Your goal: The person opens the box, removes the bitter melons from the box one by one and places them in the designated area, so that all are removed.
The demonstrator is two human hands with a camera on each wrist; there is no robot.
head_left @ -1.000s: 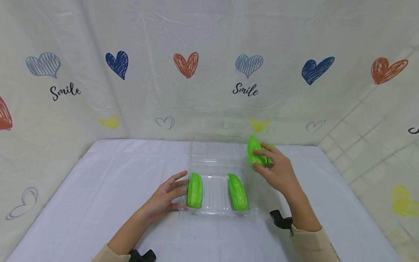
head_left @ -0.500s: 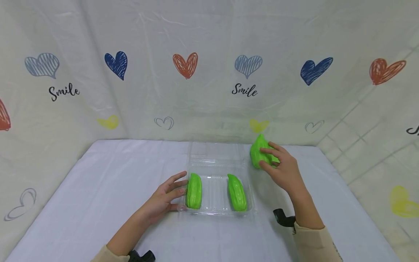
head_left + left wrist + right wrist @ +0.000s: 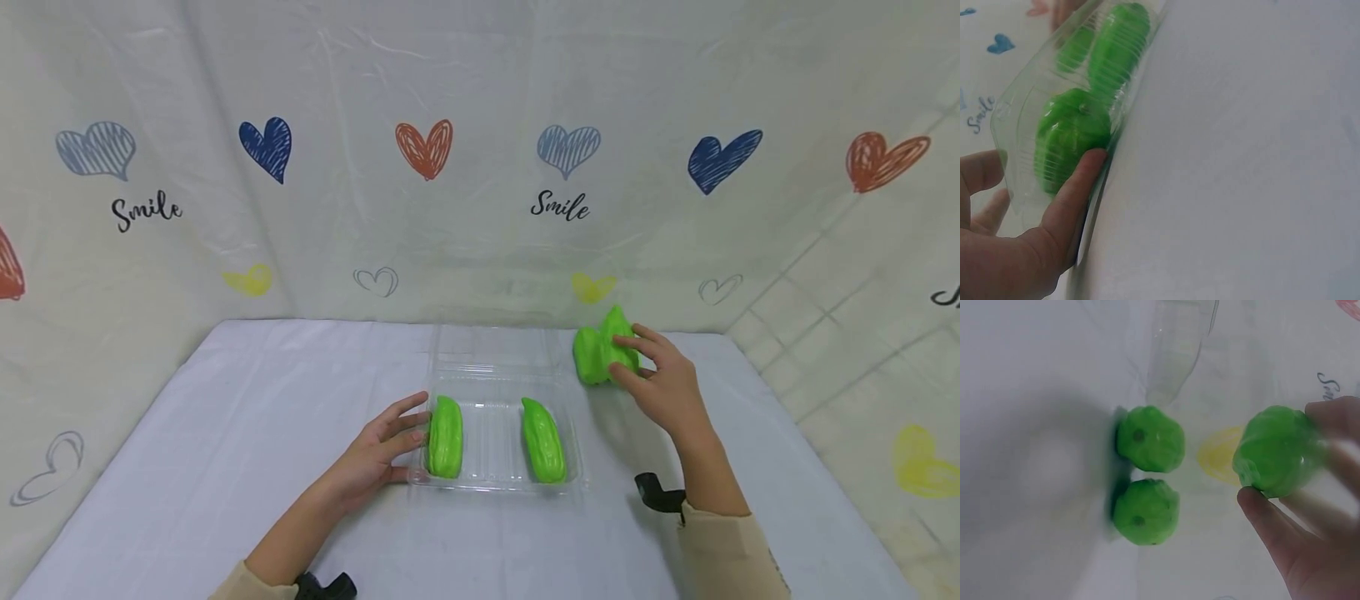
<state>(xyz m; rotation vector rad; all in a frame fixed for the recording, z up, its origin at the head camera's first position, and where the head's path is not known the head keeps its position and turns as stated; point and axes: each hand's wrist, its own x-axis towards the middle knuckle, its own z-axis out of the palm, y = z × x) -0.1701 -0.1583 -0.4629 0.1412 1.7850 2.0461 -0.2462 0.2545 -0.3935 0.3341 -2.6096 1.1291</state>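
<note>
My right hand [image 3: 663, 385] pinches a bright green ribbed gourd [image 3: 622, 340] between thumb and fingers, raised off the table at the back right. Below it, two more green gourds [image 3: 1149, 439] lie side by side in the right wrist view; in the head view the held one partly hides them. My left hand [image 3: 375, 454] touches the left side of a clear plastic clamshell box [image 3: 491, 479], fingers extended and thumb [image 3: 1079, 194] along its front wall. Inside the box, one gourd [image 3: 446, 437] lies at the left and another [image 3: 543, 442] at the right.
The box's clear lid [image 3: 491, 350] is folded back behind it. A white cloth [image 3: 247, 450] covers the table. Behind stands a pale sheet [image 3: 480, 233] printed with hearts and lettering.
My right hand has moved to the right with the gourd, uncovering a gourd at its left. The left hand and the box have stayed in place.
</note>
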